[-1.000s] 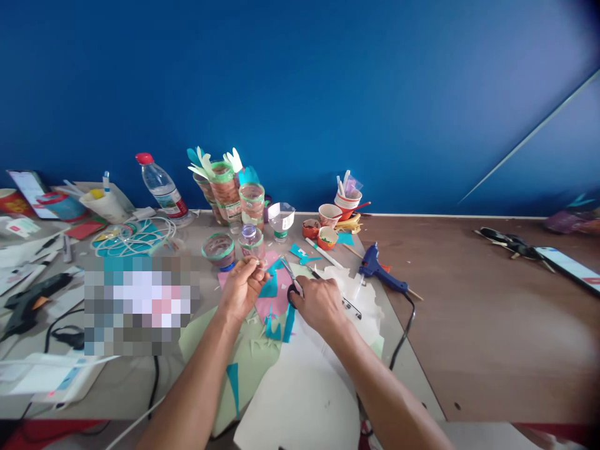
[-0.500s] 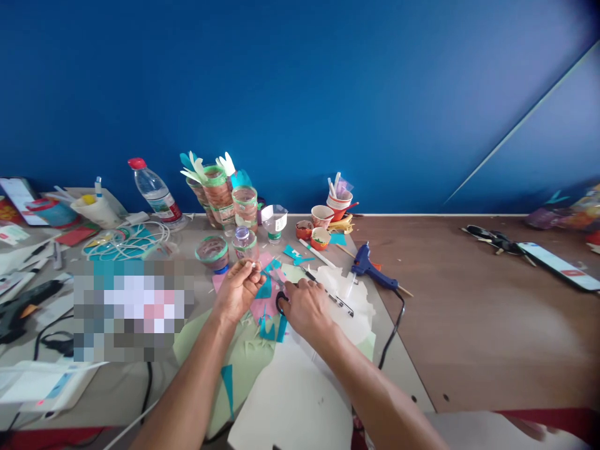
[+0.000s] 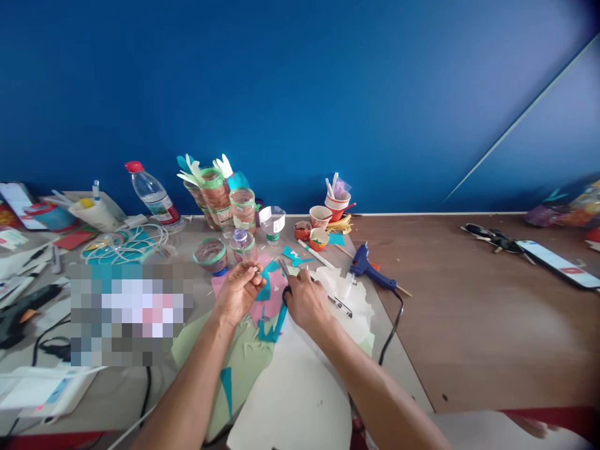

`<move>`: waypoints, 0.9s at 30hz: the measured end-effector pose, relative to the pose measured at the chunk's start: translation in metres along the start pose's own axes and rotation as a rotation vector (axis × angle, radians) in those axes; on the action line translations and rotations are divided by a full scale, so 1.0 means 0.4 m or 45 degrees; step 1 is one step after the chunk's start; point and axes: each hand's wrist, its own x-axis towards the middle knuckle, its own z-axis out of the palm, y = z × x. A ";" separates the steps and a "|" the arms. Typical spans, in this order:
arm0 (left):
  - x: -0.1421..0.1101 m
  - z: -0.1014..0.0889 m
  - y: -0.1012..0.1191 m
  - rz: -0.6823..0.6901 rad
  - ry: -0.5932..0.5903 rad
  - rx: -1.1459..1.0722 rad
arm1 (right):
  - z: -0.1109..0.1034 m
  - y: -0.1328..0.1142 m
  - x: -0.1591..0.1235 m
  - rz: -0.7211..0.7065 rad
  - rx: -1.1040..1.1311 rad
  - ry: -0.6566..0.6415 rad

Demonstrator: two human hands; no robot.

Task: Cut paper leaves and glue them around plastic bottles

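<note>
My left hand is closed, its thumb and fingertips pinching a small white piece too small to name. Close on its right, my right hand is shut on a pair of scissors. The scissors' blades point away from me and a black handle loop shows beside the fingers. Beneath both hands lie pink paper, blue paper scraps and green paper. A large white sheet spreads toward me. A craft knife or pen lies partly hidden past my right hand.
A blue glue gun rests at right with its cord trailing forward. Cut, decorated bottles, a red-capped bottle and paper cups stand along the blue wall. Coiled white cable and a blurred-out patch are at left.
My right hand has lifted and turned the scissors, so the blades swing from pointing left to pointing away from me. The left hand keeps its pinch almost in place.
</note>
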 end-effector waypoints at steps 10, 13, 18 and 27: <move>0.000 0.001 -0.007 -0.038 0.022 -0.002 | 0.018 0.010 0.004 -0.093 -0.053 -0.050; 0.002 -0.003 -0.008 -0.045 0.016 -0.006 | 0.015 0.010 0.003 -0.105 -0.052 -0.064; 0.000 -0.002 -0.004 -0.058 0.026 -0.026 | 0.009 0.010 0.005 -0.107 0.055 -0.034; -0.007 0.014 -0.005 -0.140 0.046 -0.007 | 0.053 0.004 0.015 -0.275 0.867 0.553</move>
